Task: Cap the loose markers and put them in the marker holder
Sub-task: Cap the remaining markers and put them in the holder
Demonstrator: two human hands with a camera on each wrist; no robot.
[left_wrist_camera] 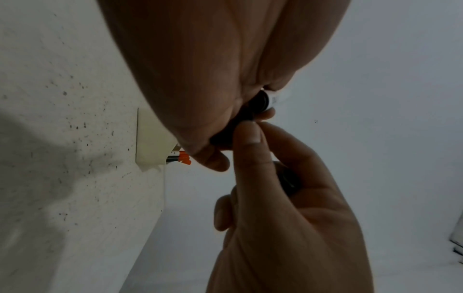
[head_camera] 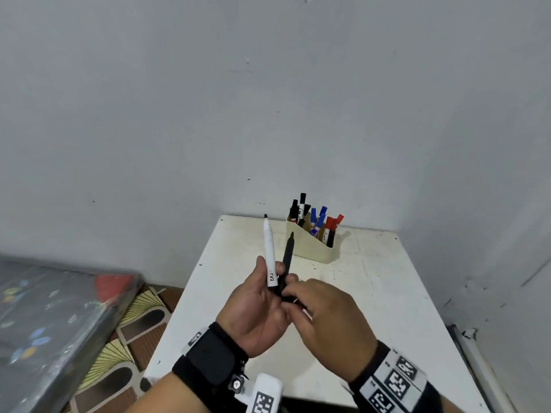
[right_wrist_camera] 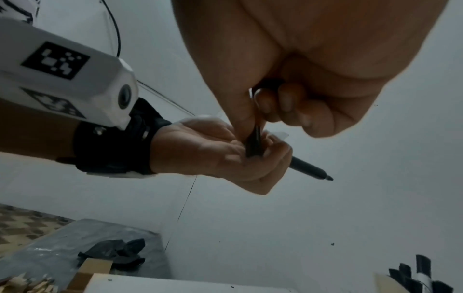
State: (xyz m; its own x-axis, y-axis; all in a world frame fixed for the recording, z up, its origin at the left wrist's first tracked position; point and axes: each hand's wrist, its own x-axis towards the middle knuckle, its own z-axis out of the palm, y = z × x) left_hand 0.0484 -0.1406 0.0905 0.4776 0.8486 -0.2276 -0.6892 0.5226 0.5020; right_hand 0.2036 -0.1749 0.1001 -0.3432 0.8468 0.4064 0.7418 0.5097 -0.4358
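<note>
My left hand (head_camera: 262,296) grips two uncapped markers that point up and away: a white marker (head_camera: 269,251) and a black marker (head_camera: 288,254). The black marker (right_wrist_camera: 308,170) juts out past the left fingers in the right wrist view. My right hand (head_camera: 322,311) reaches into the left palm, where its thumb and forefinger pinch a black cap (right_wrist_camera: 255,143) by the markers' back ends. Another dark object (left_wrist_camera: 288,182) sits inside the right hand's curled fingers; what it is I cannot tell. The cream marker holder (head_camera: 310,248) stands at the table's far edge with several black, blue and red capped markers.
The white table (head_camera: 387,293) stands in a corner, with grey walls behind it and to its right. Its left edge drops to a patterned floor mat (head_camera: 128,338). A dark plastic-wrapped slab (head_camera: 53,317) lies at the left.
</note>
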